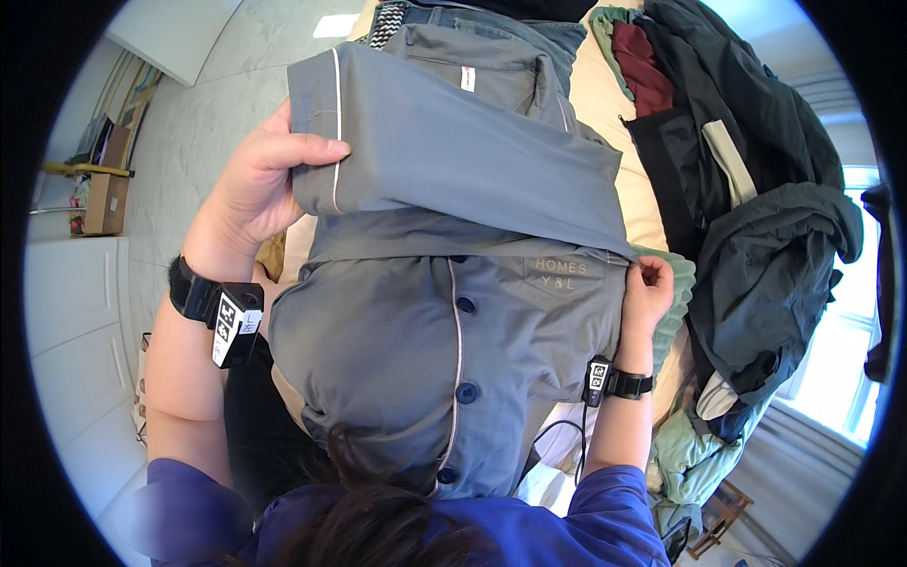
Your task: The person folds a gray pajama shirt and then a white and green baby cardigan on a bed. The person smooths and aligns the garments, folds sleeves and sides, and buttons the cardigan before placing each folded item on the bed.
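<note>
A grey button-front pajama shirt (397,312) with pale piping and dark buttons lies spread before me, its collar at the far end. One grey sleeve (460,149) runs sideways across the upper chest. My left hand (262,177) grips the cuff end of that sleeve, thumb on top near the piping, other fingers hidden beneath. At the shirt's right edge, beside the lettered chest pocket (563,273), my right hand (648,290) pinches the grey fabric between thumb and fingers. Both wrists carry strapped devices.
Folded jeans (489,28) lie beyond the collar on the cream bedding (599,78). Dark jackets (765,269), a maroon garment (641,71) and green clothes (691,446) are heaped at the right. A green textured cloth (673,305) lies behind my right hand. White cabinets (78,312) stand at the left.
</note>
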A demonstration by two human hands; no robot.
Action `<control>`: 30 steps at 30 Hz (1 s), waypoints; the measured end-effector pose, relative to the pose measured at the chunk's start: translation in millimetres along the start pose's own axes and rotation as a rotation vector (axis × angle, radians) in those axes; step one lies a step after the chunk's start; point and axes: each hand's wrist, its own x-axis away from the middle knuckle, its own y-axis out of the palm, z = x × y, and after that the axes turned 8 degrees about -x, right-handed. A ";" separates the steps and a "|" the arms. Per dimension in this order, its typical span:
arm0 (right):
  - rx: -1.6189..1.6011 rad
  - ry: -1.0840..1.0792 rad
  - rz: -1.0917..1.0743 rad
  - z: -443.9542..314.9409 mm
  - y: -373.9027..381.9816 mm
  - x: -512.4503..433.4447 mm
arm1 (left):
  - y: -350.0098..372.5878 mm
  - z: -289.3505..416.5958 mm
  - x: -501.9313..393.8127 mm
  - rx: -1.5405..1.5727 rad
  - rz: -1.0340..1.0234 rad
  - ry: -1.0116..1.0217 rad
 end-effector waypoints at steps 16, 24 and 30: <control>0.329 -0.290 -0.080 -9.1 4.4 4.0 | -69.3 -116.6 6.7 0.004 0.210 -0.243; 0.265 -0.207 -0.103 7.5 2.5 3.3 | -74.3 -111.0 -9.2 -0.158 0.303 -0.071; 0.286 -0.097 -0.178 0.6 -0.1 -3.0 | -81.3 -124.6 6.1 -0.326 0.500 -0.214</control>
